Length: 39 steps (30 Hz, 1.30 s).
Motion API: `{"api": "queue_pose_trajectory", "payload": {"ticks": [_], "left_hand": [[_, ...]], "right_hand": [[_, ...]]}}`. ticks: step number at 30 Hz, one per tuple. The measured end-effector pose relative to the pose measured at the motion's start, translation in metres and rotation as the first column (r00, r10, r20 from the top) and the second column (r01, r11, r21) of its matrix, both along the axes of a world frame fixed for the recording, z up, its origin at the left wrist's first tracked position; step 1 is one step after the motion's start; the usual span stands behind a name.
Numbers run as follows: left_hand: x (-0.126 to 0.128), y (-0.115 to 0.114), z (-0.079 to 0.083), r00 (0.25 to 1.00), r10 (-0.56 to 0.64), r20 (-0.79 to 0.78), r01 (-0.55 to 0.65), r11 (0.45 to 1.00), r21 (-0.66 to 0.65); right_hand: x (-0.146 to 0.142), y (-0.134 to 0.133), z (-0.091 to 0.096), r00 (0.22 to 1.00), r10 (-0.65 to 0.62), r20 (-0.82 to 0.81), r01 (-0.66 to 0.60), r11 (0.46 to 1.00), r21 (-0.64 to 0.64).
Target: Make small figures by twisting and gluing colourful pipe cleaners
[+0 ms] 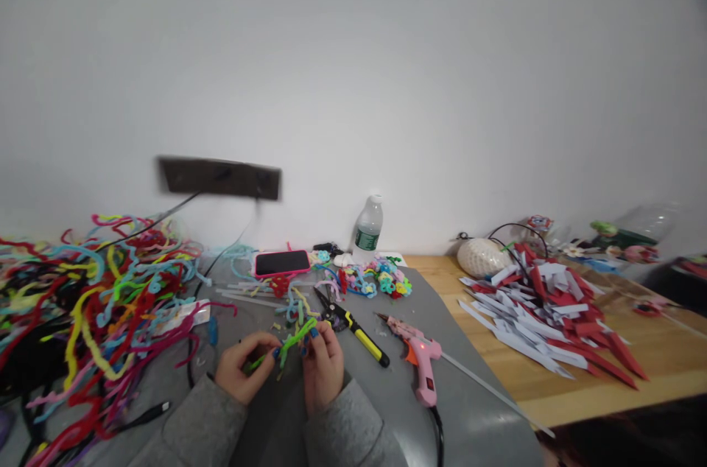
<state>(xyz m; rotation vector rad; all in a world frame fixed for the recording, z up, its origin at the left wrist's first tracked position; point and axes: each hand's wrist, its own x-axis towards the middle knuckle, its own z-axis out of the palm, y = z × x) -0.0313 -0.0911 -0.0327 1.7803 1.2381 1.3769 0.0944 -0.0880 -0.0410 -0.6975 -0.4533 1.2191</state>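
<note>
A bright green pipe cleaner (298,335), bent into a folded shape, is pinched between both hands above the grey mat. My left hand (247,366) grips its lower left part with thumb and index finger. At the other end, my right hand (323,364) has its fingers closed on the upper right part. Yellow-and-black pliers (359,334) lie just right of my right hand. Farther right rests a pink hot glue gun (420,360) with a glue stick (491,390) protruding from its back. Short pipe cleaner pieces lie behind my hands.
A tangled heap of colourful pipe cleaners (110,297) covers the left side. A phone (282,263), glue sticks (248,295), twisted pipe cleaner flowers (381,278) and a water bottle (368,227) stand or lie at the back. Red and white paper strips (552,305) pile on the wooden table (541,408).
</note>
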Motion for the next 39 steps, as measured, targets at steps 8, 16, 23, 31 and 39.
{"api": "queue_pose_trajectory", "payload": {"ticks": [8,16,23,31,39], "left_hand": [[0.000,0.000,0.000,1.000,-0.003,0.016,0.003,1.000,-0.016],[0.000,0.000,-0.001,1.000,-0.011,0.021,0.012,1.000,-0.029],[0.000,0.000,-0.001,1.000,-0.008,0.018,0.008,1.000,-0.018],[0.001,0.000,0.000,0.999,-0.010,0.040,0.011,0.999,-0.032],[0.003,-0.003,0.009,0.995,-0.026,0.098,0.034,0.996,-0.086]], "right_hand": [[0.001,0.001,-0.001,1.000,-0.012,0.016,0.012,1.000,-0.010],[0.001,0.000,-0.002,1.000,0.011,-0.016,-0.011,1.000,0.003],[0.000,0.000,0.001,1.000,0.002,-0.013,-0.001,1.000,0.010],[0.000,0.000,-0.001,1.000,-0.001,0.017,0.001,1.000,-0.004],[0.002,0.000,0.001,1.000,-0.011,0.020,0.011,1.000,-0.009]]}}
